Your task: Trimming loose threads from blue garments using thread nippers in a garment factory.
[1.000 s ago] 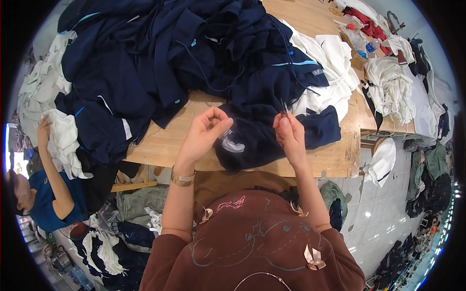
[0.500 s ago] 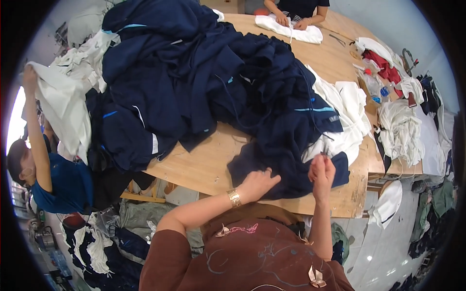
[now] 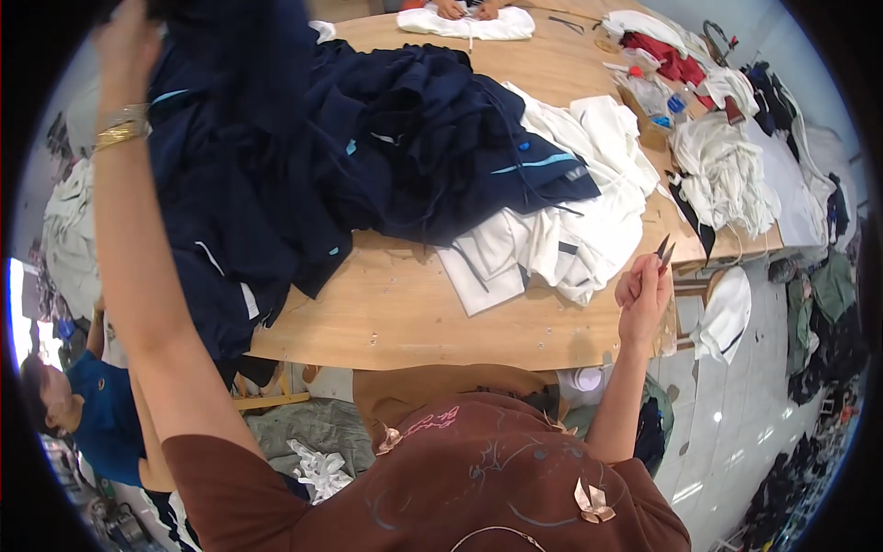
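Observation:
My left hand (image 3: pixel 129 55), raised and blurred at the upper left, is closed on a navy garment (image 3: pixel 244 55) lifted above the heap. Part of that hand is cut off by the picture's edge. My right hand (image 3: pixel 646 290) is near the table's right front corner, closed around small thread snips (image 3: pixel 664 252) with their dark points upward and apart. A big pile of navy garments (image 3: pixel 395 138) with light blue trim and drawstrings covers the table's left and middle. White garments (image 3: pixel 589 175) lie beside it, left of my right hand.
Bare wood shows along the front of the table (image 3: pixel 414 313). Across it a co-worker's hands (image 3: pixel 469 9) rest on white cloth (image 3: pixel 464 25). Another person in a blue shirt (image 3: pixel 106 414) is at the left. White cloth (image 3: pixel 722 166) and a bottle (image 3: pixel 676 103) sit at the right.
My left hand has swung from the near table edge to the upper left, taking a navy garment off the white ones. My right hand moved slightly right and up, revealing the snips.

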### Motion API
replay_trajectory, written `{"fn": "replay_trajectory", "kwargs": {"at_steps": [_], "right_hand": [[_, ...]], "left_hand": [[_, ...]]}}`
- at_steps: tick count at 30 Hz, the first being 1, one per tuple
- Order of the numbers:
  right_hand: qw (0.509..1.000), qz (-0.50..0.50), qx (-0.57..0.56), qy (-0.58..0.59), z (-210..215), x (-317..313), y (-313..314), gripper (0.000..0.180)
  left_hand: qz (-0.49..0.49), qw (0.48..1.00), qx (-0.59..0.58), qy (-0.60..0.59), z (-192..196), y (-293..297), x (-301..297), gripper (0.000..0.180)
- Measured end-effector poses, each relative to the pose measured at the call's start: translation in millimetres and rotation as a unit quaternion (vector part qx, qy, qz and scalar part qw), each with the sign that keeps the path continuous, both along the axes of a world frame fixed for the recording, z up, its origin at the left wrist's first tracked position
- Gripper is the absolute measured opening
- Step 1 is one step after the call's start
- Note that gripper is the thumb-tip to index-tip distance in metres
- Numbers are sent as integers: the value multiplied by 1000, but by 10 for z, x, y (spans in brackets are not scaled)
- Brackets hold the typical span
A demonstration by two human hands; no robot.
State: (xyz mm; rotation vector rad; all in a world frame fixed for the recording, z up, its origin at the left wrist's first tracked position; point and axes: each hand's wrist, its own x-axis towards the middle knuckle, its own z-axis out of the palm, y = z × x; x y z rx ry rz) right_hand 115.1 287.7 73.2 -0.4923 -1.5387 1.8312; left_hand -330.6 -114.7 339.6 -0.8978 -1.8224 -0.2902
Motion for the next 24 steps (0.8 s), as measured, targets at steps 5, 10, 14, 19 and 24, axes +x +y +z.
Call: {"fn": "replay_trajectory", "kwargs": {"at_steps": [5,10,14,19,24], "right_hand": [[998,4,-44,-37,-195,23,-46,31],[994,-25,-27,-100,-412,59,20,29],[989,-65,-18,-134,-672,143,153,29],[969,-154,-118,-154,-813,368,235,31],[972,-141,-122,-141,-771,303,122,32]], "left_hand": [[-120,919,279,-251,-53,-319,-50,46],[-202,868,91,-445,-1503,1162,1387,34],[-218,624,-187,-726,-2427,1165,2115,30],[-168,686,24,-708,-3318,1547,2427,29],[-16,884,-17,-466,-3699,1946,2287,33]]}}
